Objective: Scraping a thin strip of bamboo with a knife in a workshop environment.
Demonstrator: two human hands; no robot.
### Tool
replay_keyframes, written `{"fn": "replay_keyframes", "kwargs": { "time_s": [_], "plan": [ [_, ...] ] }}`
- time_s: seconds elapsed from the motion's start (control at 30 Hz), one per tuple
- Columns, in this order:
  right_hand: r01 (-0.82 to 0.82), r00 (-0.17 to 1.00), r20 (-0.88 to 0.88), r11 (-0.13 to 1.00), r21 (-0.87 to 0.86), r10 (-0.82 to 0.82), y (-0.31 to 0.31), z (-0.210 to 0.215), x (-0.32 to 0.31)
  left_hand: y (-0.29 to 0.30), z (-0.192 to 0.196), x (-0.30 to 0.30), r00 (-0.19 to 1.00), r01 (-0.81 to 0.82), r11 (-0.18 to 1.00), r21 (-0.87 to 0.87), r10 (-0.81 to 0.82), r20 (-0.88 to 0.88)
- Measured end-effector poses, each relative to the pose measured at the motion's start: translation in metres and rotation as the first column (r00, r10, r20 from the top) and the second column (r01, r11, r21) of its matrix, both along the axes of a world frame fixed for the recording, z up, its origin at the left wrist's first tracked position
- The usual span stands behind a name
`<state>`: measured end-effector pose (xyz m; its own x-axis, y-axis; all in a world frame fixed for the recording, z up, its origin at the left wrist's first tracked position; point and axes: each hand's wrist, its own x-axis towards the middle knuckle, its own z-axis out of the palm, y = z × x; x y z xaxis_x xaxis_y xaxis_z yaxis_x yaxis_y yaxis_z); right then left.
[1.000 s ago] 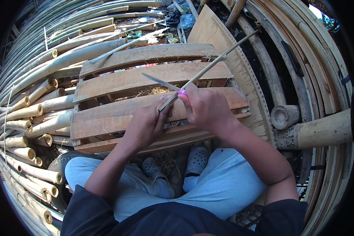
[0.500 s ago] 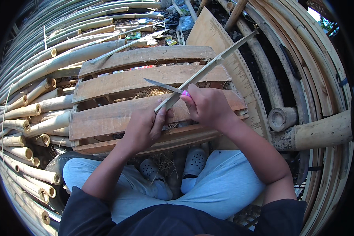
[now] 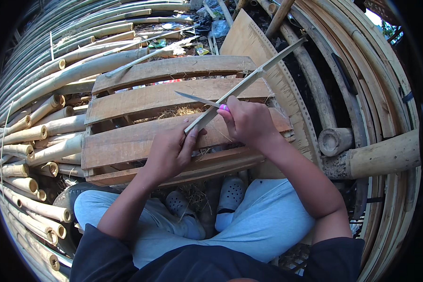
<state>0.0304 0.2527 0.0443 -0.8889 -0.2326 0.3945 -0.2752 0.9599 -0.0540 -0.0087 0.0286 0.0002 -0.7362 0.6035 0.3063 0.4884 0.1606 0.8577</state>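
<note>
A long split bamboo strip (image 3: pixel 249 83) slants from lower left to upper right above a slatted wooden bench (image 3: pixel 122 148). Near its lower end, my left hand (image 3: pixel 173 148) is closed round the strip, thumb on top. My right hand (image 3: pixel 251 121) grips a knife (image 3: pixel 197 98) with a pink handle. The thin blade points left and crosses the strip a little above my left hand. Most of the handle is hidden in my right fist.
Many bamboo poles (image 3: pixel 51 211) lie stacked along the left. A plywood sheet (image 3: pixel 286 80) leans at the bench's right, by a thick bamboo post (image 3: pixel 385 157). Long wooden boards (image 3: pixel 385 61) curve along the right. Another split strip (image 3: pixel 145 58) rests across the bench's far slat.
My right hand and the knife have shifted very slightly to the right along the strip. My left hand keeps its hold in nearly the same place.
</note>
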Motion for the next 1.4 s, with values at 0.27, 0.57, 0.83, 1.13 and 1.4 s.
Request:
{"fn": "replay_keyframes", "kwargs": {
  "time_s": [0.27, 0.57, 0.83, 1.13, 1.4],
  "plan": [
    [0.099, 0.994, 0.052, 0.993, -0.056, -0.097, -0.015, 0.002, 0.008, 0.004, 0.003, -0.001, 0.999, 0.017, 0.999, -0.032, -0.016, 0.028],
    [0.067, 0.997, 0.029, 0.998, -0.018, -0.066, -0.016, -0.002, 0.011, 0.001, 0.003, 0.001, 1.000, -0.010, 1.000, -0.015, 0.009, -0.026],
    [-0.080, 0.996, 0.048, 0.997, -0.019, 0.081, -0.026, -0.005, 0.017, 0.002, -0.001, -0.001, 0.999, -0.026, 0.999, -0.041, 0.024, -0.047],
    [0.122, 0.991, 0.063, 0.992, -0.044, -0.119, -0.017, 0.000, 0.008, 0.005, -0.007, -0.001, 0.999, -0.052, 0.998, 0.044, 0.052, -0.007],
    [0.076, 0.997, 0.023, 0.997, 0.022, -0.077, -0.026, 0.000, 0.014, 0.003, 0.002, 0.001, 0.998, -0.045, 0.997, 0.066, 0.043, 0.040]
  ]
}}
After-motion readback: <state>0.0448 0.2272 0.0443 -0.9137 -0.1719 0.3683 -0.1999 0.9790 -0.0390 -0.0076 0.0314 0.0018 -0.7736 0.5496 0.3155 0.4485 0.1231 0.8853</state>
